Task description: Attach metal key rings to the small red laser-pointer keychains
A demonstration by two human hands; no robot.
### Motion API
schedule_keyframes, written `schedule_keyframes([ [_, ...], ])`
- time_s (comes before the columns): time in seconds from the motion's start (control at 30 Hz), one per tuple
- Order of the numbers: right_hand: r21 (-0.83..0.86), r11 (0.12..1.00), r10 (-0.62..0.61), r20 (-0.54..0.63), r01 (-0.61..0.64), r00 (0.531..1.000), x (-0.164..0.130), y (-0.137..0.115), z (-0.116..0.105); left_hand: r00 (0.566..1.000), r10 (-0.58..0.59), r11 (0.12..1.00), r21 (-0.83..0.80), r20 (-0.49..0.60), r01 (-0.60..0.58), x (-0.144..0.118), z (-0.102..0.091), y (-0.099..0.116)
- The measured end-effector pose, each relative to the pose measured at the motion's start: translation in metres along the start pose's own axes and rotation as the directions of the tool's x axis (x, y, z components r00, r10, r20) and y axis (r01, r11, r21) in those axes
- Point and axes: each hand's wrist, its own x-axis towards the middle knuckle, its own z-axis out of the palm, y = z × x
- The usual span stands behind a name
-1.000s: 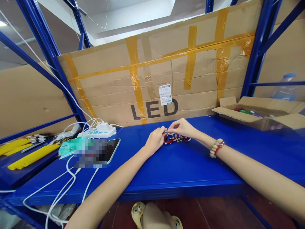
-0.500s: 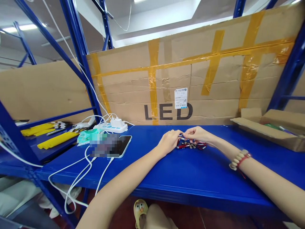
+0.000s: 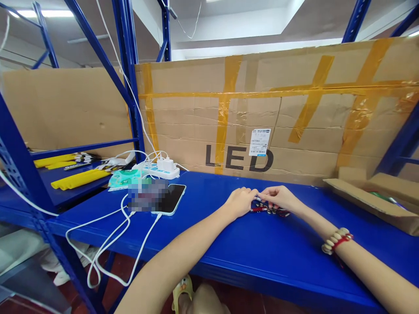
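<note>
My left hand (image 3: 240, 202) is closed, its fingertips curled over small parts on the blue shelf. Close beside it, my right hand (image 3: 279, 198) is closed in a pinch, its fingertips almost meeting those of the left. Between them shows a small silvery piece (image 3: 258, 198), too small to name. Just below the hands lies a slim red stick-like piece (image 3: 258, 209), along with a cluster of small dark red and metallic parts (image 3: 282, 212). The fingers partly hide this cluster.
A phone (image 3: 175, 197) with a white cable lies left on the blue shelf (image 3: 248, 257). Behind it are a white power strip (image 3: 170, 171) and a green packet (image 3: 122, 178). An open carton (image 3: 373, 203) stands right; a large cardboard panel (image 3: 196, 122) forms the back.
The camera view has shifted, so the hands and shelf appear lower and most things further right. Both hands stay together over the small parts.
</note>
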Motion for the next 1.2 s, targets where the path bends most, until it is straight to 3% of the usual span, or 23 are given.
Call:
schedule_keyframes([
  [0.27, -0.143, 0.966, -0.235, -0.125, 0.217, 0.964, -0.005, -0.011, -0.003, 0.996, -0.085, 0.996, -0.033, -0.005, 0.085, 0.0, -0.006, 0.001],
  [0.4, -0.398, 0.869, -0.362, -0.101, 0.296, 0.927, -0.01, -0.018, -0.012, 0.998, -0.058, 0.995, -0.086, 0.004, 0.058, -0.001, -0.011, 0.002],
  [0.5, -0.498, 0.779, -0.455, -0.03, 0.381, 0.89, -0.012, -0.022, -0.017, 0.999, -0.042, 0.991, -0.128, 0.034, 0.046, -0.001, -0.015, 0.002],
  [0.63, -0.517, 0.713, -0.556, -0.004, 0.474, 0.831, -0.011, -0.021, -0.017, 0.996, -0.029, 0.984, -0.174, 0.086, 0.044, -0.002, -0.021, 0.0],
  [0.87, -0.482, 0.672, -0.663, -0.053, 0.563, 0.746, -0.01, -0.016, -0.013, 0.984, -0.021, 0.986, -0.159, 0.178, 0.05, -0.003, -0.033, -0.006],
  [1.2, -0.477, 0.694, -0.626, -0.028, 0.54, 0.779, -0.008, -0.012, -0.011, 0.988, -0.011, 0.978, -0.204, 0.154, 0.043, -0.006, -0.015, -0.009],
])
